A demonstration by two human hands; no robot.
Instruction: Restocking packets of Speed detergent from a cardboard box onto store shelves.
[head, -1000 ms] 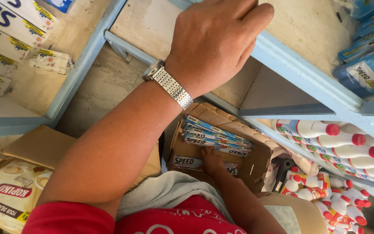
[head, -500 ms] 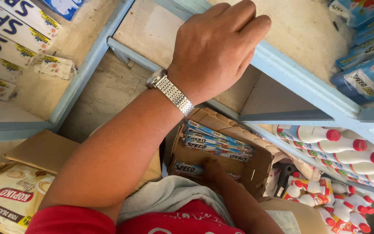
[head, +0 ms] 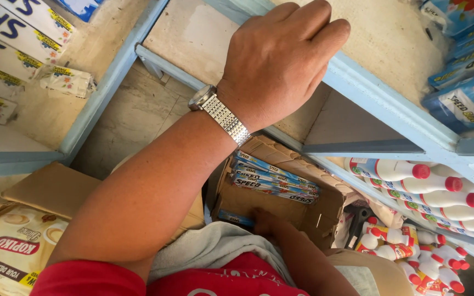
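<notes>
Packets (head: 276, 182): blue, stacked in cardboard box (head: 325, 211), just above right grip.
Right hand (head: 264, 219): inside box, touching a packet; grip unclear.
Left hand (head: 281, 57): fingers curled over shelf edge (head: 382, 101).

The cardboard box (head: 281, 205) stays half open beside its stacked packs (head: 275, 181) (bottles (head: 429, 192) crowd the right).

One open cardboard box (head: 281, 205) holds about four blue packets (head: 275, 178); right of the box, roughly a dozen red-capped white bottles (head: 440, 200) lie.
</notes>
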